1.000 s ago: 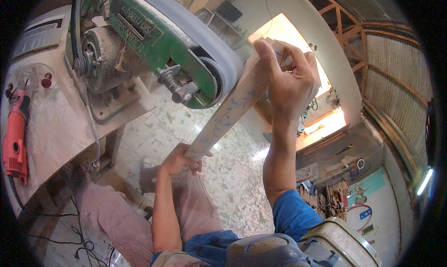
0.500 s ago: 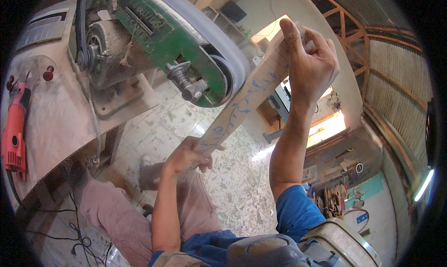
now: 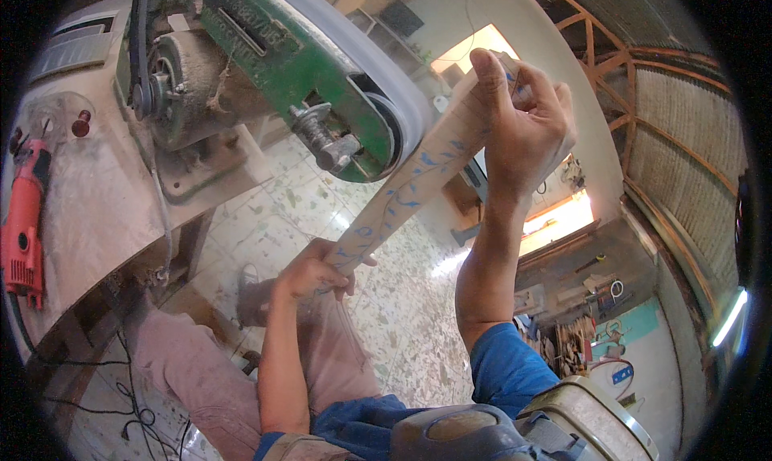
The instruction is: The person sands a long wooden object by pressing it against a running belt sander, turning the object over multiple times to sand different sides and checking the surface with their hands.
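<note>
A long flat wooden piece (image 3: 406, 194), pale and painted with a blue vine pattern, slants between my two hands. My left hand (image 3: 315, 271) grips its lower end, fingers wrapped round the edge. At the upper end my right hand (image 3: 527, 115) holds it, thumb on the face and fingers curled behind. The wood's edge lies against or very close to the rounded end of the belt sander (image 3: 277, 67), a green machine whose grey belt (image 3: 402, 99) looks blurred. Whether edge and belt touch I cannot tell.
On the dusty workbench (image 3: 104, 180) at left lie a red power tool (image 3: 24, 228) and a dark red knob (image 3: 81, 123). Black cords (image 3: 137, 405) trail on the floor below. Wood scraps (image 3: 572, 340) stand along the right wall. A respirator mask (image 3: 450, 433) shows at the lower edge.
The wooden piece has shifted slightly, its painted face turned more into view. My right hand is a little lower and further left; my left hand has barely moved.
</note>
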The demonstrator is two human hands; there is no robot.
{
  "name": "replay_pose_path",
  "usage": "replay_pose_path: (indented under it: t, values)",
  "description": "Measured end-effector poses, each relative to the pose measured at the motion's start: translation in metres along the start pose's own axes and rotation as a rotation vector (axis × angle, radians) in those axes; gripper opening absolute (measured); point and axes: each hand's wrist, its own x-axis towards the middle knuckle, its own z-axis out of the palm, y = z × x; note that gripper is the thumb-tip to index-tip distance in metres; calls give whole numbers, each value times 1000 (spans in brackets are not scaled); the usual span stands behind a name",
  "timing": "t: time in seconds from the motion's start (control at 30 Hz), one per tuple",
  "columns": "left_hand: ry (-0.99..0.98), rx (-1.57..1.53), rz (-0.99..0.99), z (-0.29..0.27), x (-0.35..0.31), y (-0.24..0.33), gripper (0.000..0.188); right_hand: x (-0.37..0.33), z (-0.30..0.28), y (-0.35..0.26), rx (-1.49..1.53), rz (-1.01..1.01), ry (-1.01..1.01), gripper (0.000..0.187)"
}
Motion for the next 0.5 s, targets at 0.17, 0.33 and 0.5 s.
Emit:
replay_pose_path:
  t: [0.17,0.33,0.5]
  values:
    - [2,39,38,-3,-1,-9,59,-6,-1,-5,6,11,-9,51]
    - [21,23,21,-8,0,-15,56,-15,-2,0,89,32,-59,47]
    - [520,585,130,9,9,-12,37,-20,11,44,711,365,-216,37]
